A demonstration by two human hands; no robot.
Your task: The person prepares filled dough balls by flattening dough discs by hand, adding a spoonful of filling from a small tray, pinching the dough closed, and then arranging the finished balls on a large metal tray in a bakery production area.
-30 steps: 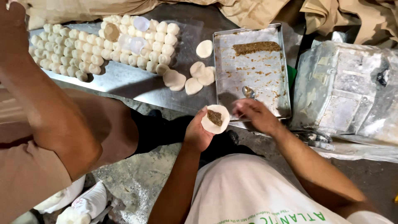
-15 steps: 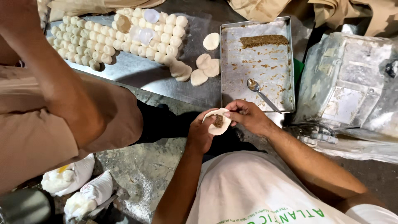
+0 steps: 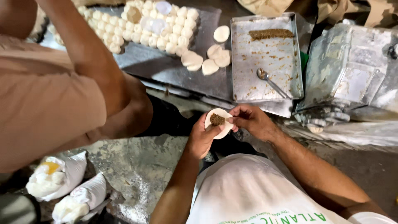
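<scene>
Left hand (image 3: 202, 139) cups a flattened dough disc (image 3: 219, 122) with brown filling (image 3: 216, 120) at centre, palm supporting it from below. Right hand (image 3: 253, 121) pinches its right edge; metal tray (image 3: 265, 62) with spoon (image 3: 269, 81) sits just beyond.

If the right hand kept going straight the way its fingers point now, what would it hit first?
The right hand points leftward at the dough disc cupped in the left hand. Its fingertips already pinch the disc's edge, so it would meet the disc and its brown filling first, then probably the left palm behind; depth is unclear.
</scene>
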